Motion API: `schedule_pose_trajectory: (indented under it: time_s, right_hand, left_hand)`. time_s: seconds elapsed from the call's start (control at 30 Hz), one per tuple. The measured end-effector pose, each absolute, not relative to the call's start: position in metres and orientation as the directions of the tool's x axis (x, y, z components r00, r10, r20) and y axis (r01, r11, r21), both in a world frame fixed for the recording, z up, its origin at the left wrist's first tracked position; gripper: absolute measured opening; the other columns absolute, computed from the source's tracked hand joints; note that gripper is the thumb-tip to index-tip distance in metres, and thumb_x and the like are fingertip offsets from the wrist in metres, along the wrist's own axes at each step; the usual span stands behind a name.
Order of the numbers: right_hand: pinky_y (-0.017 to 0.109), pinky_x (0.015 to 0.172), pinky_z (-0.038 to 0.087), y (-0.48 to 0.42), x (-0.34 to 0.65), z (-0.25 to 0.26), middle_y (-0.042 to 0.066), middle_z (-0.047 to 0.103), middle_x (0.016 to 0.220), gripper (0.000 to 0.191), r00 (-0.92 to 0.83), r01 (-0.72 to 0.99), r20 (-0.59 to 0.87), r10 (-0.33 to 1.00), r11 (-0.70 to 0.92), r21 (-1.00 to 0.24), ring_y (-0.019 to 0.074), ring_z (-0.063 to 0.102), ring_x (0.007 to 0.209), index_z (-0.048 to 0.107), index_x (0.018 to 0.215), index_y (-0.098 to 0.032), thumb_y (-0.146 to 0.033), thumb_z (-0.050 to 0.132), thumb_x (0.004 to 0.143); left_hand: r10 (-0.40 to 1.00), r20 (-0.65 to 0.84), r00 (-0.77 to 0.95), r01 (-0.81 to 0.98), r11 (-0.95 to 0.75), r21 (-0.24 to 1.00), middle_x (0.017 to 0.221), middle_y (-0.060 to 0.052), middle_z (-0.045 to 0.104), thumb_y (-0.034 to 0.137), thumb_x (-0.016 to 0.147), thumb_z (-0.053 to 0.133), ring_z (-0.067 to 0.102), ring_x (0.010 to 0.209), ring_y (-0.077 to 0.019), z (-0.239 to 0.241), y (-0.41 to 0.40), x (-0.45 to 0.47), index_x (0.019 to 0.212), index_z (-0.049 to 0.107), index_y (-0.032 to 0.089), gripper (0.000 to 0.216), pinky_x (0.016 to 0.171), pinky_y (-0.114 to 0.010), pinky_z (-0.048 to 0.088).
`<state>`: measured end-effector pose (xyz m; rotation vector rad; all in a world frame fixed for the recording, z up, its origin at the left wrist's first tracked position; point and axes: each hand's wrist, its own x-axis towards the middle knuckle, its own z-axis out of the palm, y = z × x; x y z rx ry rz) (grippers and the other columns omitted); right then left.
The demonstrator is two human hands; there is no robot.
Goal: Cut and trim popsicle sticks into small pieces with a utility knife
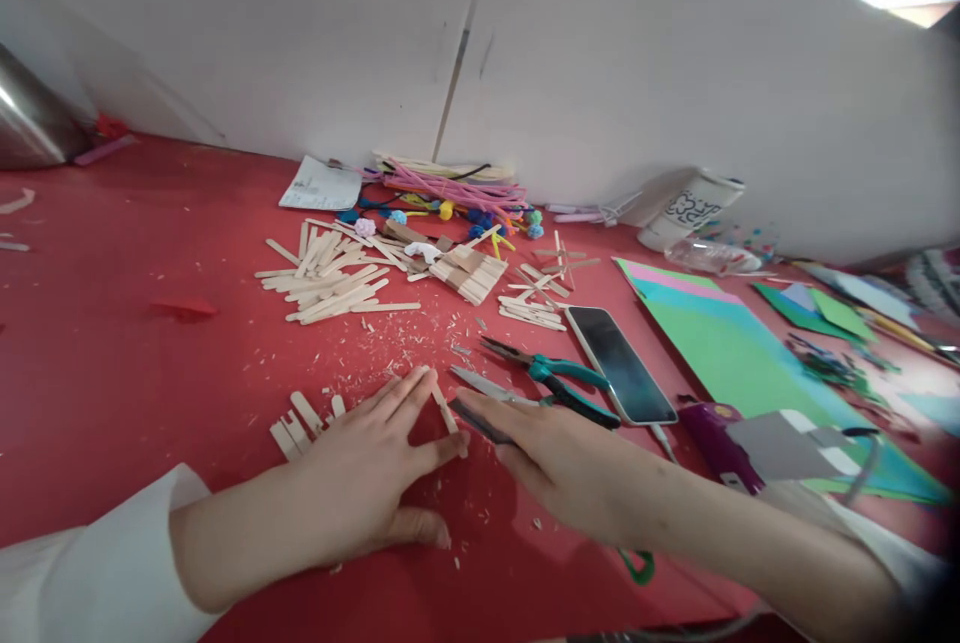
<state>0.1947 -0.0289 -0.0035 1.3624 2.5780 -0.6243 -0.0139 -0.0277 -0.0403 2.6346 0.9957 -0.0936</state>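
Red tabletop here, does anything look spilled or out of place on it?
Yes: pale wood scraps are strewn between the craft-stick pile and the left hand, looking like spilled litter rather than whole sticks.

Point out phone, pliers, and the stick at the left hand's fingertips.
Phone (621, 363): head view, middle of the screen.
Pliers (538, 365): head view, near the pivot.
Stick (444, 406): head view, its visible length.

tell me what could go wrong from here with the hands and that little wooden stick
The dark flat strip in the right hand might slip past the pale narrow wooden stick and scrape the left hand, whose fingers lie against it. The pointed silver blade beside the right hand could nick it. The teal-and-black pliers, close to the dark-screened phone, might scratch it if nudged.
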Motion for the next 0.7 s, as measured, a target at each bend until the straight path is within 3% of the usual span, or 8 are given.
schedule_pose_trajectory:
  time_s: [0.13, 0.4, 0.57, 0.7]
  right_hand:
    - [0.038, 0.082, 0.052, -0.029, 0.193, -0.006, 0.013, 0.061, 0.124, 0.059, -0.551, 0.830, -0.308, 0.776, 0.470, -0.300, 0.0249, 0.065, 0.101, 0.039, 0.140, -0.017, -0.007, 0.041, 0.082]
    - [0.043, 0.094, 0.049, -0.031, 0.192, -0.005, 0.014, 0.050, 0.137, 0.056, -0.564, 0.815, -0.274, 0.779, 0.472, -0.335, 0.0272, 0.055, 0.117, 0.039, 0.140, -0.011, -0.009, 0.037, 0.084]
    - [0.045, 0.086, 0.051, -0.029, 0.186, -0.001, 0.017, 0.061, 0.123, 0.057, -0.508, 0.859, -0.382, 0.772, 0.421, -0.292, 0.0299, 0.062, 0.106, 0.040, 0.138, -0.011, -0.008, 0.043, 0.081]
    - [0.046, 0.087, 0.050, -0.028, 0.184, 0.002, 0.017, 0.054, 0.131, 0.056, -0.477, 0.878, -0.430, 0.767, 0.397, -0.267, 0.0315, 0.060, 0.109, 0.039, 0.138, -0.010, -0.007, 0.043, 0.082]
  left_hand:
    - [0.627, -0.208, 0.751, 0.660, -0.695, 0.286, 0.150, -0.022, 0.019, 0.060, 0.074, 0.061, 0.011, 0.136, -0.0405, -0.039, -0.028, -0.012, 0.138, 0.041, 0.030, 0.073, 0.102, -0.058, 0.029]
    - [0.637, -0.249, 0.729, 0.684, -0.669, 0.292, 0.151, -0.018, 0.020, 0.056, 0.073, 0.065, 0.013, 0.136, -0.0395, -0.038, -0.024, -0.010, 0.133, 0.049, 0.028, 0.068, 0.105, -0.056, 0.028]
    - [0.639, -0.234, 0.733, 0.680, -0.674, 0.290, 0.152, -0.018, 0.017, 0.054, 0.073, 0.067, 0.009, 0.137, -0.0393, -0.041, -0.026, -0.011, 0.135, 0.046, 0.029, 0.070, 0.104, -0.056, 0.029]
    - [0.625, -0.281, 0.728, 0.685, -0.674, 0.275, 0.151, -0.019, 0.017, 0.055, 0.074, 0.065, 0.009, 0.136, -0.0394, -0.035, -0.026, -0.010, 0.135, 0.045, 0.029, 0.070, 0.104, -0.056, 0.029]
